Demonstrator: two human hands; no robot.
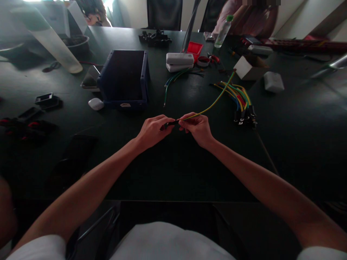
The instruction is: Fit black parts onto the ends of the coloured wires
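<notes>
Over the dark table, my two hands meet at one end of a yellow-green wire (214,103). My right hand (199,128) pinches the wire close to a black sleeve (172,123) on its end. The fingers of my left hand (154,130) close around that black sleeve from the other side. From my right hand the wire curves up and away to the right. To the right lies a bundle of colored wires (241,95) with black ends and metal ring lugs. Beyond my hands are a few loose green and blue wires (173,80).
A dark blue bin (123,104) stands left of centre. Behind the wires are a white box-like device (179,62), red tray (194,48), red-handled tool (214,59), open white carton (249,68) and bottle (223,32). Black parts (31,124) lie left. Other people sit across the table.
</notes>
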